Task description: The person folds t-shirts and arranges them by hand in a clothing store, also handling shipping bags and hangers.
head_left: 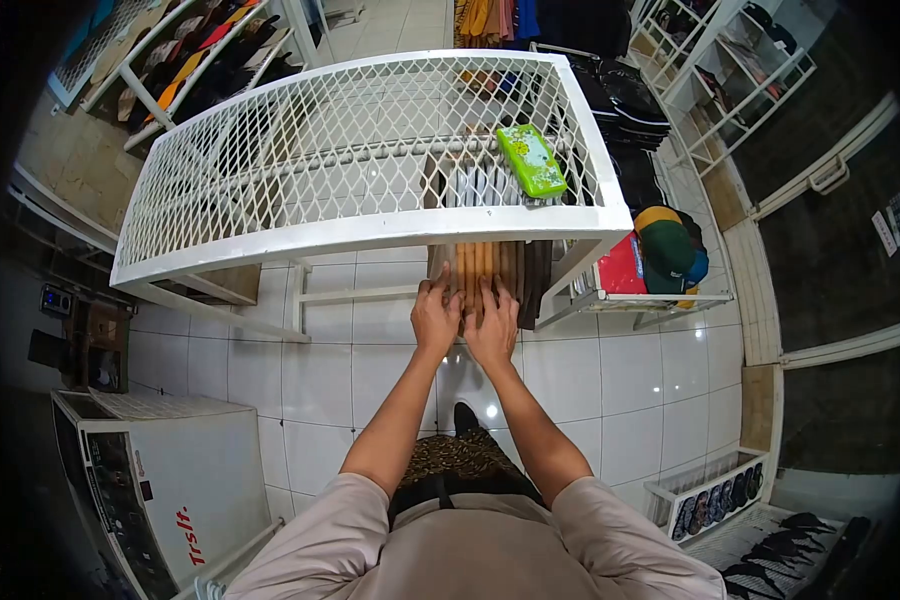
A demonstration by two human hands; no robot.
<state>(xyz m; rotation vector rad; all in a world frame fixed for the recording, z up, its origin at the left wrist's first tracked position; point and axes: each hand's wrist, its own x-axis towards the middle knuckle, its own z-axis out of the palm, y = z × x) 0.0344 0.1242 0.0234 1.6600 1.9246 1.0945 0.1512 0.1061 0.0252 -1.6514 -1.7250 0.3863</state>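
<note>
Both hands reach forward to a row of hanging garments [478,265] in tan, orange-brown and dark brown, under a white mesh-topped rack [370,228]. My left hand [437,316] touches the lighter garments, with its fingers apart and pointing up. Close beside it, my right hand [492,322] rests against the browner ones, its fingers also spread. Neither hand visibly grips a garment, though some fingertips are partly hidden among the cloth. A green flowered packet [532,162] lies on the mesh top, above and to the right of my hands.
Caps [663,252] sit on a low white rack at the right. Dark folded clothes [625,100] are stacked behind it. A cap display [195,60] stands at the back left. A white cabinet [205,480] is at lower left, and a small rack of patterned items [715,497] at lower right.
</note>
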